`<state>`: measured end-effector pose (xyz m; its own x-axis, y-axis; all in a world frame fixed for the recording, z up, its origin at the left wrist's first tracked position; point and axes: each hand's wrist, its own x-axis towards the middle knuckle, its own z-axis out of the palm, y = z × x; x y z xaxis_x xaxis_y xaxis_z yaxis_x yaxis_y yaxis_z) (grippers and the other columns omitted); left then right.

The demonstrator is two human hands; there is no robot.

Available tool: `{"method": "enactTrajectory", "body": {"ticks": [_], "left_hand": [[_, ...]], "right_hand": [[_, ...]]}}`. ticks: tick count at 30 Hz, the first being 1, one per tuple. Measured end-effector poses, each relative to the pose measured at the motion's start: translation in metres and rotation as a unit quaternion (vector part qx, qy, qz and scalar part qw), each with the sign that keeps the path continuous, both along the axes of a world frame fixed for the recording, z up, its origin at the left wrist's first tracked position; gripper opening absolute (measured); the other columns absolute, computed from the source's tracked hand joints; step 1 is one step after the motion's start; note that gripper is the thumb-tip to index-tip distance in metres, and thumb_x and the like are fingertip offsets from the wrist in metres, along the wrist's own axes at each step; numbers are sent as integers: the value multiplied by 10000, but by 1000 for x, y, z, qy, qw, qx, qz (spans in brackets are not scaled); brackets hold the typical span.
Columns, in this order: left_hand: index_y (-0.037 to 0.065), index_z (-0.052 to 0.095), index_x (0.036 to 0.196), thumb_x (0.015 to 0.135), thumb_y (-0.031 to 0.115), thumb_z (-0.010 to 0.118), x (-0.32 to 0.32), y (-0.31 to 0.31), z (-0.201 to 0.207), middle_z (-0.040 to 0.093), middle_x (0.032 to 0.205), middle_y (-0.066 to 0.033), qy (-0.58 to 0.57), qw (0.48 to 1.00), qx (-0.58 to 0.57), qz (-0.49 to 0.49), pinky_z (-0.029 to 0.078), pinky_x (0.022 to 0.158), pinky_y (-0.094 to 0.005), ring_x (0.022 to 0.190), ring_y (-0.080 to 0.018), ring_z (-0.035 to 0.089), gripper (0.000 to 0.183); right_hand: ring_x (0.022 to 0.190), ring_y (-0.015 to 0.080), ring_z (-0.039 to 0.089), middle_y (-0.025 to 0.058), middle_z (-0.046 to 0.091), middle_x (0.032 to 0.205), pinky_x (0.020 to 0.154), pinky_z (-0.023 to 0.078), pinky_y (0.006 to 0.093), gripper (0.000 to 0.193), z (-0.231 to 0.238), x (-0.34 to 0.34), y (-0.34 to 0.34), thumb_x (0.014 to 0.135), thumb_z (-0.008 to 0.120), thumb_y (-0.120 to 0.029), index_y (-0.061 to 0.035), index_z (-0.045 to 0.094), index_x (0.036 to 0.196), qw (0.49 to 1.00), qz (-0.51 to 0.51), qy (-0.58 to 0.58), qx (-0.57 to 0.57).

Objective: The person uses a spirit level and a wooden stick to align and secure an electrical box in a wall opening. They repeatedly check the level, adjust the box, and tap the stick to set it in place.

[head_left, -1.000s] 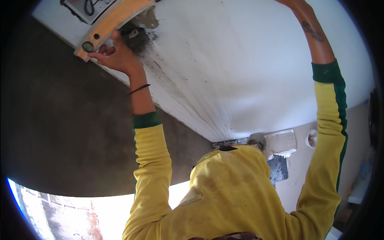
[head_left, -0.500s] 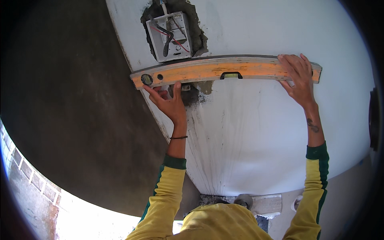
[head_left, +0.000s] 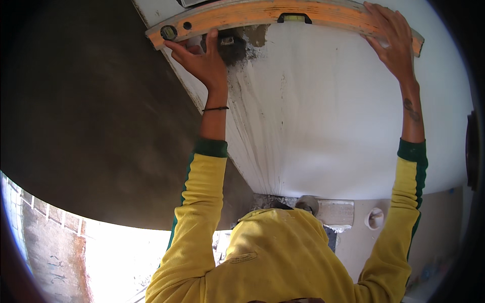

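An orange spirit level (head_left: 242, 14) spans the white wall (head_left: 323, 101) at the top of the picture, roughly crosswise. My left hand (head_left: 204, 65) holds its left end from below, thumb up against the lower edge and fingers partly hidden. My right hand (head_left: 396, 43) grips the right end, fingers over the face and thumb beneath. A middle vial (head_left: 294, 18) and a round end vial (head_left: 168, 33) show on the level; I cannot read the bubbles. Just below it, beside my left hand, is a rough dark recess (head_left: 231, 49) in the wall.
A dark grey wall surface (head_left: 101, 111) meets the white wall along a slanting edge at left. Only the lower edge of a white electrical box (head_left: 191, 2) shows above the level. Below are a pale slab (head_left: 336, 213) and a white round pipe end (head_left: 374, 219) on the floor.
The view has tipped downward, so the level, hands and recess sit higher in the picture. The electrical box is now mostly out of view. Both hands keep their hold on the level.
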<state>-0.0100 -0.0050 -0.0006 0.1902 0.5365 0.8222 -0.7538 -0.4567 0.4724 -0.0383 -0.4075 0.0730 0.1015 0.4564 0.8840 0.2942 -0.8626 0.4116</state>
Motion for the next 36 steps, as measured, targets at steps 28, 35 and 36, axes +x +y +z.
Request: {"method": "enactTrajectory", "body": {"ticks": [28,35,36], "left_hand": [[-126,186,1548,819,285,874,10,3,8,447,1193,-108,-34,999,2,-1,473,785,-296,918,-144,487,1083],[-108,268,1512,817,296,876,7,4,9,448,1166,-90,-46,999,-7,-15,458,782,-299,914,-140,482,1008],[-102,298,1494,820,297,874,3,1,11,451,1160,-86,-50,999,-9,-16,455,781,-300,914,-141,482,973]], "right_hand": [[1381,239,451,63,558,1432,1251,222,540,755,5,-11,-6,778,861,-286,-163,544,1452,1000,-19,-13,-7],[1372,238,459,60,556,1421,1253,217,548,748,2,-10,-1,781,863,-283,-169,548,1449,1000,-15,14,13],[1376,238,454,59,555,1423,1256,209,547,745,2,-10,0,786,859,-289,-171,546,1451,1000,-16,17,15]]}}
